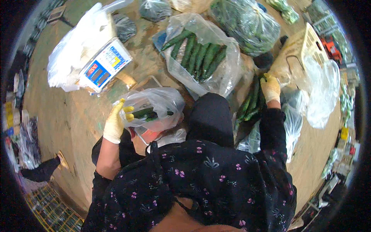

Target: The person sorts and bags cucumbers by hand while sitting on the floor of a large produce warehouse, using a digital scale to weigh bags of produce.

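Observation:
My left hand (116,119), in a yellow-palmed glove, grips the rim of a clear plastic bag (162,100). A few dark green cucumbers (145,114) lie inside that bag. On the right, my gloved right hand (271,87) reaches down beside a heap of cucumbers (251,103), close to a cream plastic crate (285,62). Its fingertips are partly hidden, so I cannot tell whether they hold one. Ahead of my knee, a larger open plastic bag (232,68) holds several cucumbers (200,58) side by side.
A digital scale (105,65) with a blue panel stands at the front left, white plastic bags (68,58) behind it. Tied bags of green vegetables (246,26) sit ahead. Empty clear bags (321,92) hang over the crate's side. Another person's leg (40,169) shows at lower left.

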`<state>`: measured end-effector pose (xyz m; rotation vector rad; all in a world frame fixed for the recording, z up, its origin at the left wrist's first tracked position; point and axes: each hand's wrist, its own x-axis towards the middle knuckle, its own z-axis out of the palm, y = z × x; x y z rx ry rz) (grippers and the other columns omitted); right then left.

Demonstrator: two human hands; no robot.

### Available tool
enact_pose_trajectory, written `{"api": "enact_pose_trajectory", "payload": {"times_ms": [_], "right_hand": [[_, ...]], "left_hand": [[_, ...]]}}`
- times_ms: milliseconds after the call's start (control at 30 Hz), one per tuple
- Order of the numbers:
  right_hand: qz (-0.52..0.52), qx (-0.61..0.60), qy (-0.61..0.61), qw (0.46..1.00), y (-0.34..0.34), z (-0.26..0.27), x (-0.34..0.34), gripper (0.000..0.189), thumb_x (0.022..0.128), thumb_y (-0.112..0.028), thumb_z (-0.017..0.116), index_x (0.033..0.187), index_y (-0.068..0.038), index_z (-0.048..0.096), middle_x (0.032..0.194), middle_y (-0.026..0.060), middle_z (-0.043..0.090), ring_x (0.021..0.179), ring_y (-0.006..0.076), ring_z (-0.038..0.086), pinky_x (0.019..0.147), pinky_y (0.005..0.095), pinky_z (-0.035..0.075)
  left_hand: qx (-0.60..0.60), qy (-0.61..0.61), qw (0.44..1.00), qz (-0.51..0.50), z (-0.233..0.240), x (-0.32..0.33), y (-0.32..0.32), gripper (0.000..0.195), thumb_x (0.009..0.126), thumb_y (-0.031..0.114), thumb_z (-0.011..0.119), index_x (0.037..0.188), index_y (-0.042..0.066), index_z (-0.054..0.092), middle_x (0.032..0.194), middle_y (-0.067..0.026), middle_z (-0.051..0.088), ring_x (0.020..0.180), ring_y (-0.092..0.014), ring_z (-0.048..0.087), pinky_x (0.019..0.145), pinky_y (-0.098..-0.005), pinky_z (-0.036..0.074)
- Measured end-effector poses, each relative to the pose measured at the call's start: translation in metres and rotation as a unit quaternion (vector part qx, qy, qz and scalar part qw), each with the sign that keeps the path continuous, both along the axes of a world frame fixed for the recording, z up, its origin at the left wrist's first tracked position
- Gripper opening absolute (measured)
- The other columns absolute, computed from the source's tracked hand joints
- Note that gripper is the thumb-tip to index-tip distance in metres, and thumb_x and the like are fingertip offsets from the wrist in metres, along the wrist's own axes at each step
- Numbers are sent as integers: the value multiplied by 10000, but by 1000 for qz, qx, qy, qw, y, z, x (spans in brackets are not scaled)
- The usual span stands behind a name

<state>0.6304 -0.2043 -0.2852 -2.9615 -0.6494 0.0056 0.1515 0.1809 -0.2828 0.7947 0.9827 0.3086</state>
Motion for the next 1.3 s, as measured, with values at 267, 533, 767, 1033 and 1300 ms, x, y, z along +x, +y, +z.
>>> {"api": "enact_pose_trajectory", "payload": {"times_ms": [267, 533, 767, 1033, 1300], "right_hand": [[232, 235, 290, 898, 192, 19, -68, 378, 836, -308, 646, 1103, -40, 644, 1046, 143, 678, 1021, 257, 631, 896, 327, 470], [-159, 104, 273, 943, 254, -143, -76, 1192, 551, -454, 882, 1384, 95, 229, 1334, 292, 425, 1212, 350, 487, 994, 389, 419], [-165, 173, 245, 939, 251, -128, -85, 1053, 564, -346, 855, 1392, -20, 294, 1281, 268, 481, 1142, 366, 541, 952, 387, 453], [-103, 409, 371, 827, 211, -86, -54, 801, 614, -160, 816, 1268, 46, 404, 998, 161, 641, 877, 272, 627, 774, 370, 515], [-25, 481, 631, 608, 122, 2, -58, 400, 881, -245, 609, 1144, 52, 556, 966, 153, 652, 769, 214, 645, 636, 262, 528]], "left_hand": [[4, -8, 1000, 4, 11, -1, -3, 419, 897, 347, 595, 1249, 132, 524, 944, -149, 649, 686, -227, 605, 666, -351, 497], [15, -8, 1000, 0, 19, 0, -7, 501, 893, 388, 587, 1285, 88, 497, 957, -120, 628, 741, -195, 581, 698, -331, 469], [15, 2, 1000, -7, 23, -3, -5, 537, 879, 413, 605, 1301, 102, 488, 948, -106, 619, 731, -187, 576, 700, -316, 464], [16, -9, 1000, -7, 21, -6, -5, 506, 896, 395, 587, 1298, 103, 488, 948, -112, 626, 708, -196, 577, 692, -336, 465], [29, -4, 1000, -4, 11, -13, -2, 481, 899, 403, 578, 1271, 109, 504, 950, -108, 632, 705, -201, 577, 685, -340, 464]]}}
